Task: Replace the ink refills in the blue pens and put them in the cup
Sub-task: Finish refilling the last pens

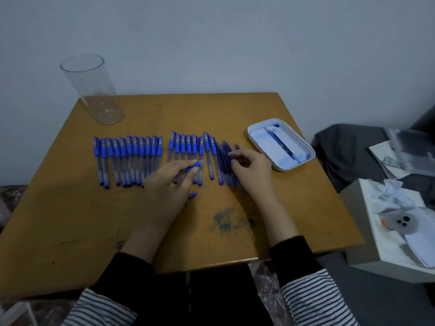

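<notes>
We see left hand (169,178) gripping a blue pen (194,166) — right hand (253,169) curled over the ink refills (224,158), grip unclear.

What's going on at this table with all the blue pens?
A person works at a wooden table with rows of blue pens. The left hand grips one pen; a loose blue cap lies beside it. The right hand reaches into the pile of refills, though whether its fingers pinch one is unclear. The clear cup at the far left holds no pens yet; a white tray sits to the right.
</notes>
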